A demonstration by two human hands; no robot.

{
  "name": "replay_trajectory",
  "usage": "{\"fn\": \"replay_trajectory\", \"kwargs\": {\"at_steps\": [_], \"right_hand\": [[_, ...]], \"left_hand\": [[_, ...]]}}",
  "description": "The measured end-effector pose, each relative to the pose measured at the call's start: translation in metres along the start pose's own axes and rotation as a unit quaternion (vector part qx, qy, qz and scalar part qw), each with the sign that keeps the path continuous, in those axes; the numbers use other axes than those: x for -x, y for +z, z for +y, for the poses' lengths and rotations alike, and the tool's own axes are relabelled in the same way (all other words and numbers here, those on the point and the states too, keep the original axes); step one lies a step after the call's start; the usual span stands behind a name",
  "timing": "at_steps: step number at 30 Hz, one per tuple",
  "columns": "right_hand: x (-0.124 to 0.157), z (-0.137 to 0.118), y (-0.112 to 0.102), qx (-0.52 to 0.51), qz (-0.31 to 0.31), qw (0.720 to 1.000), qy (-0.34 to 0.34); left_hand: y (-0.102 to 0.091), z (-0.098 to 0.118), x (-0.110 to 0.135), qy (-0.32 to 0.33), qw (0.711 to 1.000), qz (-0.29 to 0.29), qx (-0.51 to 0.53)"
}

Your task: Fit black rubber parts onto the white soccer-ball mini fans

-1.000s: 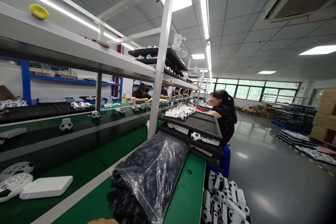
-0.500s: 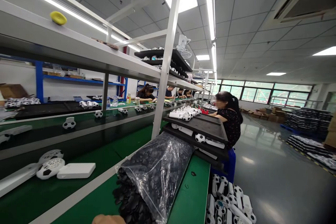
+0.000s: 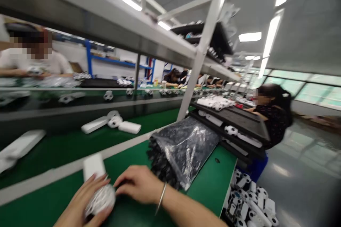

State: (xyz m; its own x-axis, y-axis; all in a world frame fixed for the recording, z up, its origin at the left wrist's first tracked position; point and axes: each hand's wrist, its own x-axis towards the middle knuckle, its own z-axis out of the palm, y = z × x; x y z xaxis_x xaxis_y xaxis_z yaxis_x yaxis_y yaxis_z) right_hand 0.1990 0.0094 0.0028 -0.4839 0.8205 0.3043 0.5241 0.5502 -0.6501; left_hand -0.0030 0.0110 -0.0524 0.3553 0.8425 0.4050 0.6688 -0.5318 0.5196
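The white ball-shaped plastic shell (image 3: 100, 200) sits low in the view, at about 7 o'clock, cupped in the curled left hand (image 3: 80, 202), while the right hand (image 3: 139, 184) lies spread beside it with its fingertips at the shell's edge. A white flat box (image 3: 93, 166) stands just past the shell over the green surface (image 3: 205, 195), and a clear bag of small black bits (image 3: 183, 152) lies at 1 o'clock from the right hand. If the grip goes loose, the round shell could drop and roll away, and a bump from the right hand could tip the bag and spill its bits.
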Motion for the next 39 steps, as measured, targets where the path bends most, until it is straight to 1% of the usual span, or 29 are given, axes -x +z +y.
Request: {"fn": "replay_trajectory", "kwargs": {"at_steps": [1,2,3,4,6,8,11,14,16,18,20,22,23,24,26,28,29,30,33,35,39], "right_hand": [[0.002,-0.003,-0.001,-0.006,0.008,1.0,-0.02],[0.003,-0.006,-0.002,-0.015,0.015,0.999,-0.028],[0.004,-0.008,-0.004,-0.025,0.022,0.999,-0.026],[0.004,-0.01,-0.006,-0.036,0.021,0.999,-0.024],[0.003,-0.011,-0.008,-0.051,0.008,0.999,-0.016],[0.004,-0.013,-0.009,-0.064,-0.011,0.998,-0.008],[0.007,-0.017,-0.008,-0.118,-0.045,0.992,0.003],[0.01,-0.019,-0.006,-0.215,-0.067,0.973,0.05],[0.01,-0.019,-0.005,-0.258,-0.07,0.961,0.07],[0.01,-0.019,-0.005,-0.249,-0.06,0.965,0.063],[0.01,-0.018,-0.006,-0.192,-0.034,0.98,0.038],[0.009,-0.018,-0.008,-0.148,-0.009,0.989,0.027],[0.009,-0.018,-0.008,-0.152,-0.009,0.988,0.034],[0.01,-0.019,-0.007,-0.179,-0.019,0.983,0.049],[0.011,-0.02,-0.005,-0.26,-0.063,0.96,0.088],[0.011,-0.02,0.0,-0.307,-0.1,0.94,0.109],[0.011,-0.02,0.002,-0.304,-0.105,0.941,0.108],[0.011,-0.019,0.005,-0.29,-0.099,0.947,0.101],[0.009,-0.016,0.011,-0.24,-0.06,0.966,0.074],[0.008,-0.015,0.014,-0.235,-0.044,0.969,0.066],[0.008,-0.014,0.018,-0.252,-0.036,0.965,0.065]], "left_hand": [[-0.005,0.006,0.003,-0.014,1.0,-0.022,0.004],[-0.01,0.013,0.004,-0.028,0.997,-0.06,0.029],[-0.017,0.019,0.003,-0.036,0.993,-0.099,0.054],[-0.024,0.025,0.002,-0.041,0.988,-0.125,0.077],[-0.036,0.034,-0.003,-0.05,0.98,-0.153,0.117],[-0.043,0.039,-0.007,-0.05,0.974,-0.166,0.144],[-0.047,0.039,-0.007,-0.036,0.97,-0.171,0.171],[-0.045,0.037,-0.005,-0.019,0.968,-0.171,0.181],[-0.044,0.037,-0.005,-0.019,0.969,-0.168,0.179],[-0.044,0.038,-0.005,-0.031,0.97,-0.165,0.176],[-0.044,0.039,-0.006,-0.042,0.97,-0.165,0.175],[-0.044,0.04,-0.005,-0.045,0.97,-0.165,0.175],[-0.045,0.04,-0.005,-0.045,0.97,-0.165,0.175],[-0.045,0.04,-0.005,-0.046,0.97,-0.165,0.174],[-0.045,0.04,-0.004,-0.051,0.97,-0.166,0.172],[-0.045,0.039,-0.004,-0.053,0.97,-0.167,0.169],[-0.044,0.039,-0.004,-0.052,0.97,-0.167,0.168],[-0.044,0.039,-0.004,-0.051,0.97,-0.167,0.168],[-0.045,0.039,-0.006,-0.044,0.971,-0.166,0.167],[-0.045,0.04,-0.006,-0.041,0.97,-0.174,0.164],[-0.046,0.042,-0.006,-0.058,0.971,-0.178,0.151]]}}
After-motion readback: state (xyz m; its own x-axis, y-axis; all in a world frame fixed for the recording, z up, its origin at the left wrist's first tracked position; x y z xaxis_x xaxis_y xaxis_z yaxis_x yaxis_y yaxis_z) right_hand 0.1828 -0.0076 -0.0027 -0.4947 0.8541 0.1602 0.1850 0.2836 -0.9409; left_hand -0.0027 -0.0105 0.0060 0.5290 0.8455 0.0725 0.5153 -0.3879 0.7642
